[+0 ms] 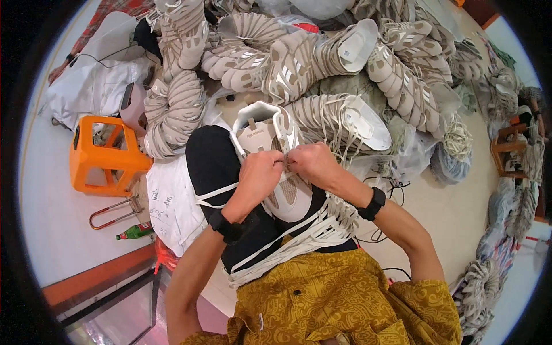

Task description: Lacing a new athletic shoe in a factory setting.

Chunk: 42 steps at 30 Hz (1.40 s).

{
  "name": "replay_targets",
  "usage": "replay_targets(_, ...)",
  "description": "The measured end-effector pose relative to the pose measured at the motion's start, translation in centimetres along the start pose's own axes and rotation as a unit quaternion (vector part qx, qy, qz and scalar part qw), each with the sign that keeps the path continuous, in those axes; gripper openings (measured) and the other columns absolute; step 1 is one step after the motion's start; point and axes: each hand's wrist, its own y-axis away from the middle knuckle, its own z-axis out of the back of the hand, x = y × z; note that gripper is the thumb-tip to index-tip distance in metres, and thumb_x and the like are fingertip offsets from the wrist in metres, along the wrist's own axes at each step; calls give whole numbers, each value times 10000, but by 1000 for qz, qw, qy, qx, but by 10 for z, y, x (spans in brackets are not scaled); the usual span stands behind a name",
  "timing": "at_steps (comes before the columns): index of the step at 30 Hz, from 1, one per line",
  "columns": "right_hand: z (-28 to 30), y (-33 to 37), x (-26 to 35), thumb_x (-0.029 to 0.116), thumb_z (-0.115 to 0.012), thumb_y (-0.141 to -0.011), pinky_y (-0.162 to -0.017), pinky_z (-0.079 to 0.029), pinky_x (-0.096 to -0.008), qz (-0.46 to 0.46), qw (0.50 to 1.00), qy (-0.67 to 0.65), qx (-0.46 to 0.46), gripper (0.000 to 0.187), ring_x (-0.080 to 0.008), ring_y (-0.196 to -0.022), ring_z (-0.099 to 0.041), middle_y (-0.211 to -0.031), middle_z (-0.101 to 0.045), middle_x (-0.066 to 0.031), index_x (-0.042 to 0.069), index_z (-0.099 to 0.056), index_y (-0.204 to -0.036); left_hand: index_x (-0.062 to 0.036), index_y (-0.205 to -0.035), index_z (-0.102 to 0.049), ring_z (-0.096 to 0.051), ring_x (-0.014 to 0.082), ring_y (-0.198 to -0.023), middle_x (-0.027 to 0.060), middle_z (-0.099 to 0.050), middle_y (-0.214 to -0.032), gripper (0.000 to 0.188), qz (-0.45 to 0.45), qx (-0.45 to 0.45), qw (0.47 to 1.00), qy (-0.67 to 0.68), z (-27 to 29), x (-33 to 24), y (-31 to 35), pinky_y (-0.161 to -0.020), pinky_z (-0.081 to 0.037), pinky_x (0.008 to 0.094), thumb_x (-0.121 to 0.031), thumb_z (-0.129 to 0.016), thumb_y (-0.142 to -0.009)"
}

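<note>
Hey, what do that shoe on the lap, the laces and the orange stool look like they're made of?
Shoe: looks like beige mesh with smooth white synthetic overlays, matte. Laces: flat woven fabric, limp and off-white, draped over the lap. Orange stool: likely moulded plastic, with a uniform colour and slight sheen. Both hands, left hand and right hand, pinch at the shoe's lacing.

Mustard-yellow patterned shirt [345, 299] with short sleeves; black trousers [213, 161]; black wristband on left wrist [225, 226], black wristband on right wrist [374, 204]; forearms bare
</note>
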Motion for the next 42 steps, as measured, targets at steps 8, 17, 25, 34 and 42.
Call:
replay_targets(8, 14, -5, 3, 94, -545, -682, -557, -451, -404, -35, 994, -87, -64, 134, -310, -658, -577, -703, -576, -135, 65, -508, -807, -12, -714, -616, -576, 366, -704, 208, -582, -695, 138, 46, 149, 987, -42, 11, -7, -21, -649, -454, 436, -90, -502, -704)
replay_targets(17, 25, -11, 2, 136, -642, -628, -664, -439, -385, -3, 999, -42, 33, 319, -294, -745, -562, -736, -576, -119, 58, -555, -925, 1, -820, -583, -574, 268, -502, 163, -570, -589, 143, -148, -23, 934, -325, 36, 9, 5, -470, -457, 348, -38, -480, -729)
replay_targets(25, 9, -19, 52, 205, -633, -656, -560, -446, -382, 40, 987, -136, -81, 197, -264, -641, -562, -673, -566, -75, 81, -582, -800, -41, -850, -573, -502, 96, -473, 53, -531, -570, 74, 91, -146, 978, 115, 69, -31, 44, -447, -402, 236, -64, -521, -804)
replay_targets(34, 84, -22, -53, 75, -526, -740, -398, -317, -170, -197, 821, -517, -142, 118, -44, -481, -455, -624, -533, -9, -8, -606, -716, -46, -830, -528, -546, 259, -500, 125, -521, -599, 86, 5, -277, 889, -366, 136, 89, 59, -476, -432, 363, -108, -530, -771)
replay_targets(42, 353, 118, -302, 110, -497, -859, -416, -291, -162, -207, 712, -536, -404, 213, -62, -569, -407, -743, -469, 6, -13, -499, -1032, -24, -716, -580, -547, 283, -758, 144, -570, -748, 134, 324, -201, 688, -617, 388, 363, 304, -655, -454, 391, -157, -585, -703)
